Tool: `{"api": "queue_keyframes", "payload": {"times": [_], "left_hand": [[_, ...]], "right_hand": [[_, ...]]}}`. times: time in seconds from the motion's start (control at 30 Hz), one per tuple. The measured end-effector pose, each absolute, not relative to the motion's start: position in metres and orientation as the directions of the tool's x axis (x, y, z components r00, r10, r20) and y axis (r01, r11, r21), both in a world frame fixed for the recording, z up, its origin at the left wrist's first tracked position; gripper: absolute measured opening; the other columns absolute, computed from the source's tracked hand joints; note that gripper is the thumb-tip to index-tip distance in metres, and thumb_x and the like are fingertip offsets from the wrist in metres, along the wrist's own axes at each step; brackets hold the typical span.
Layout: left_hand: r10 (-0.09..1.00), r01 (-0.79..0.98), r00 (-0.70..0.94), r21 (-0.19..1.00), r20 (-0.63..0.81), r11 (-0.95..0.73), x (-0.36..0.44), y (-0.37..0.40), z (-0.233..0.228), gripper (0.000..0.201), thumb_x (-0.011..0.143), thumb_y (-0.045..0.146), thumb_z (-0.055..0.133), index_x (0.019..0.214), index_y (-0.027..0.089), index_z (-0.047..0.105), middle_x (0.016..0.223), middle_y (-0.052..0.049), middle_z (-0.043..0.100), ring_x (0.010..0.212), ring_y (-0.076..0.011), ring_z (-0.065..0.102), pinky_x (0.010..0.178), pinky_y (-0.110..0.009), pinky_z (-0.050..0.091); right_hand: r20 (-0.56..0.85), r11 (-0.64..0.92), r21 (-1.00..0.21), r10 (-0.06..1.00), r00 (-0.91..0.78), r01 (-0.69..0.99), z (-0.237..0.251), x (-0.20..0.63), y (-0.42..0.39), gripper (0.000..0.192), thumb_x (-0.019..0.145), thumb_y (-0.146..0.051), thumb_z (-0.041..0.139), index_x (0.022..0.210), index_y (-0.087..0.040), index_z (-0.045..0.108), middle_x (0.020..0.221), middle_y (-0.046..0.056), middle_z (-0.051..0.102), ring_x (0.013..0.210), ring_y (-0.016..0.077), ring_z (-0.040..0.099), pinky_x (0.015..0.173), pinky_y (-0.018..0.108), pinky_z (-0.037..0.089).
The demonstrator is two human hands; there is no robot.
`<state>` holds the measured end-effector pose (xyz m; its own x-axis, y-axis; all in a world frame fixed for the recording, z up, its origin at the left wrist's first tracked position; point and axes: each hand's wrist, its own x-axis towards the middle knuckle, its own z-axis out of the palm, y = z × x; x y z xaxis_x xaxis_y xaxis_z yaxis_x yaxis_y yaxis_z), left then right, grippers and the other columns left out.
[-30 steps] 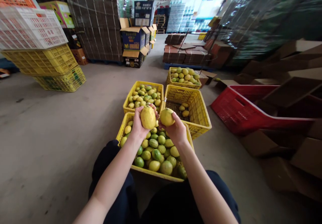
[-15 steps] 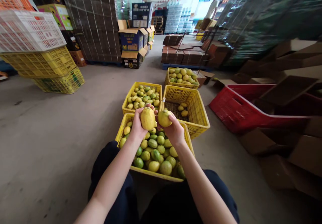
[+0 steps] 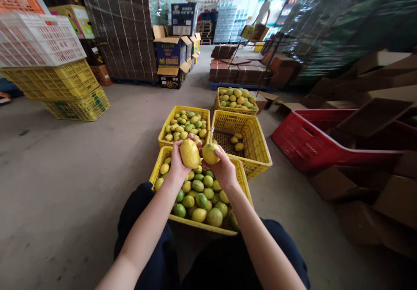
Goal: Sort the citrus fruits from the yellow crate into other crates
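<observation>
My left hand (image 3: 178, 163) is closed around a large yellow lemon (image 3: 190, 153). Beside it, my right hand (image 3: 225, 167) grips a rounder yellow-green lemon (image 3: 210, 153) between thumb and fingers. Both hands are above the near yellow crate (image 3: 203, 227), which holds many green and yellow lemons (image 3: 202, 201). Just beyond on the left, another yellow crate (image 3: 160, 138) is filled with mostly yellow lemons (image 3: 185, 125). To its right, a deeper yellow crate (image 3: 256, 144) has a few lemons (image 3: 239, 146) on its bottom. My forearms hide part of the near crate.
A full crate of lemons (image 3: 236, 98) stands farther back. On the right are a red crate (image 3: 299, 140) and loose cardboard boxes (image 3: 352, 181). Stacked crates (image 3: 65, 81) rise at the left. A person (image 3: 263, 11) carries boxes near the back.
Both hands have shifted slightly left, and the lemon in my left hand has tilted a little. In the background the person has moved left with the boxes.
</observation>
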<state>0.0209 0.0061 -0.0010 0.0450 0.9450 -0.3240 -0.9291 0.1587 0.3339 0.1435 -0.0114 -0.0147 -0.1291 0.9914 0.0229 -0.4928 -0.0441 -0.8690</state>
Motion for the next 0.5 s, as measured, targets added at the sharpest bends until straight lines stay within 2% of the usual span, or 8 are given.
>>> {"api": "queue_keyframes", "payload": {"times": [0.1,0.33,0.5], "left_hand": [[0.960,-0.932,0.014,0.345,-0.279,0.114,0.0223,0.0052,-0.0034,0.029,0.081,0.024,0.050,0.097,0.017,0.073,0.079,-0.005,0.074,0.087,-0.0202,0.072,0.087,-0.029,0.055],[0.988,-0.866,0.038,0.489,-0.152,0.108,0.0225,0.0012,-0.0003,0.028,0.083,0.029,0.047,0.075,0.016,0.071,0.071,-0.007,0.073,0.104,-0.0263,0.072,0.095,-0.036,0.054],[0.981,-0.859,0.098,0.483,-0.167,0.168,0.0187,0.0020,0.0008,0.024,0.082,0.031,0.052,0.076,0.017,0.071,0.080,-0.009,0.076,0.110,-0.0294,0.070,0.098,-0.041,0.053]], "right_hand": [[0.006,-0.047,-0.884,0.994,-0.112,-0.465,-0.0163,0.1415,-0.0112,0.035,0.068,-0.051,0.073,0.086,-0.025,0.061,0.082,0.001,0.065,0.069,0.0190,0.058,0.049,0.028,0.042],[0.006,-0.031,-0.884,0.997,-0.079,-0.467,-0.0172,0.1409,-0.0141,0.036,0.066,-0.053,0.077,0.084,-0.024,0.065,0.083,0.001,0.063,0.068,0.0170,0.054,0.048,0.027,0.045],[0.038,-0.006,-0.883,0.996,-0.085,-0.469,-0.0178,0.1404,-0.0166,0.031,0.070,-0.051,0.076,0.080,-0.024,0.064,0.079,0.000,0.061,0.067,0.0165,0.053,0.048,0.026,0.045]]}}
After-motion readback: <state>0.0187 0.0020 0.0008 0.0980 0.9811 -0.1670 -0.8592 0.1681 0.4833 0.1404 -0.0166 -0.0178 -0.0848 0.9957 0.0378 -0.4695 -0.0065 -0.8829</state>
